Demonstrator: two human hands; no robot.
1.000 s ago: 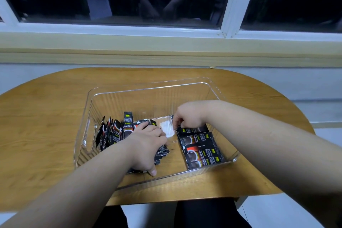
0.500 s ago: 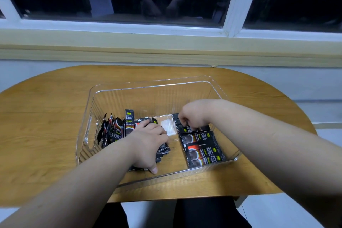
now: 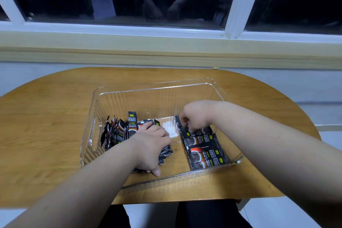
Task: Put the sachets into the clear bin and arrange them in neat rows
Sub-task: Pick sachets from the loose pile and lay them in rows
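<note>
"Looking into the clear bin [image 3: 153, 87], where are the sachets [image 3: 199, 140] lying?"

"All are sitting inside it. The bin is standing mid-worktop [image 3: 46, 116], with ribbed walls and a handle slot in its left end. A loose bunch [image 3: 114, 135] is standing on edge and leaning at the left. A flat row [image 3: 205, 153] is lying face up along the right side, running from the near wall toward the far."

"What are they looking like?"

"Small black packets, each showing a dark cup ringed in red, white lettering and a little yellow-green tag."

"And the left hand?"

"The left hand [image 3: 149, 146] is reaching in over the near wall and covering the right part of the bunch, fingers curling over the packets and holding them, thumb stretching toward the near wall."

"The right hand?"

"The right hand [image 3: 194, 118] is hanging knuckles-up over the far end of the row, fingers curling down and pinching the farthest packet [image 3: 178, 123]."

"Anything between them?"

"A white patch [image 3: 169, 129] is showing on the bin floor."
</note>
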